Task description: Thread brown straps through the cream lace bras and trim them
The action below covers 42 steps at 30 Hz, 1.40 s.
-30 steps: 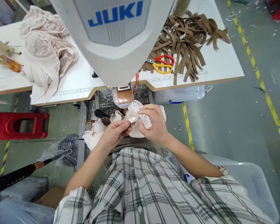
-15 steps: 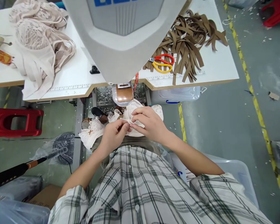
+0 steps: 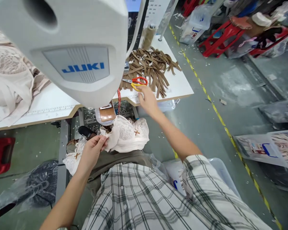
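Note:
A white lace bra (image 3: 128,134) with small brown bows lies across my lap. My left hand (image 3: 92,151) is closed in a pinch on the bra's fabric between its cups. On the table's front edge, my right hand (image 3: 147,100) reaches to the scissors (image 3: 139,85), its fingertips at the yellow handle loop. Its finger and thumb look apart, and the scissors still lie flat. Brown fabric strips (image 3: 156,68) are heaped beneath and beside the scissors.
A white JUKI sewing machine head (image 3: 86,54) overhangs the table (image 3: 55,102) in front of me. Pale lace garments (image 3: 9,73) are piled at the left. Red stools (image 3: 216,38) and plastic boxes (image 3: 259,145) stand on the floor at right.
My right hand has left the bra and moved forward and right to the scissors. My left hand keeps its pinch on the bra. The view has turned to the right.

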Motion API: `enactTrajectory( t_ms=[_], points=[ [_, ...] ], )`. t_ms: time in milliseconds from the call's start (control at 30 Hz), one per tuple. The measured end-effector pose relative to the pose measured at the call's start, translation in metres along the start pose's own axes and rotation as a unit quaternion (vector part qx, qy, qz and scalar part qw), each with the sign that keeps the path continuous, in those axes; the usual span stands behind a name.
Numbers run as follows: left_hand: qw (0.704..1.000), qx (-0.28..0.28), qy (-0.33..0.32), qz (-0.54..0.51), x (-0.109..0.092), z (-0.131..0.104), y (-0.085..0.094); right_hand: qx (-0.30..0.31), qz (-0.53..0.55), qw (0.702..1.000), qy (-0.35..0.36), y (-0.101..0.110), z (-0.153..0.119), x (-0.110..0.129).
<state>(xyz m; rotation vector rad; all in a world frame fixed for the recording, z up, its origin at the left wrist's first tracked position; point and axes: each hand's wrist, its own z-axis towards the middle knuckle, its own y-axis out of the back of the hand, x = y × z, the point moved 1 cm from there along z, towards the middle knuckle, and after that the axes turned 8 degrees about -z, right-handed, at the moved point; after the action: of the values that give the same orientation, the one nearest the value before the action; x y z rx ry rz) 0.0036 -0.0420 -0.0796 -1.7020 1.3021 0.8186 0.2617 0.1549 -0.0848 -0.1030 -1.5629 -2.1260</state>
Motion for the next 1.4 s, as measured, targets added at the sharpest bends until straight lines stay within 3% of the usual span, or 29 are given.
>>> enactTrajectory(
  t_ms=[133,233,333,467,533,600,700,900,1133,1400],
  points=[
    [0.998,0.002,0.013,-0.061,-0.015,-0.01,-0.007,0.15,-0.181,0.972,0.025,0.0,0.08,-0.033],
    [0.99,-0.015,0.039,-0.136,-0.021,-0.012,-0.01,0.204,-0.236,0.947,0.076,0.002,0.094,-0.031],
    [0.977,-0.015,0.059,-0.205,-0.022,-0.013,-0.006,0.173,-0.243,0.952,0.071,0.019,0.071,-0.027],
    [0.961,-0.002,0.066,-0.269,-0.022,-0.014,-0.001,0.091,-0.123,0.988,0.003,0.064,-0.004,-0.01],
    [0.957,-0.001,0.069,-0.281,-0.022,-0.014,0.0,0.14,-0.041,0.989,0.013,0.084,-0.052,0.01],
    [0.958,-0.001,0.068,-0.278,-0.022,-0.013,-0.001,0.211,0.001,0.972,0.102,0.095,-0.096,0.035],
    [0.967,-0.002,0.055,-0.248,-0.02,-0.011,-0.005,0.227,0.039,0.957,0.175,0.094,-0.137,0.068],
    [0.986,-0.001,0.018,-0.166,-0.02,-0.014,-0.012,0.186,0.039,0.963,0.189,0.071,-0.138,0.092],
    [0.998,-0.017,-0.015,-0.062,-0.02,-0.018,-0.006,0.227,0.069,0.951,0.201,0.064,-0.133,0.096],
    [0.981,0.025,0.041,-0.188,-0.015,-0.015,0.005,0.247,0.124,0.953,0.122,0.07,-0.144,0.084]
  ],
)
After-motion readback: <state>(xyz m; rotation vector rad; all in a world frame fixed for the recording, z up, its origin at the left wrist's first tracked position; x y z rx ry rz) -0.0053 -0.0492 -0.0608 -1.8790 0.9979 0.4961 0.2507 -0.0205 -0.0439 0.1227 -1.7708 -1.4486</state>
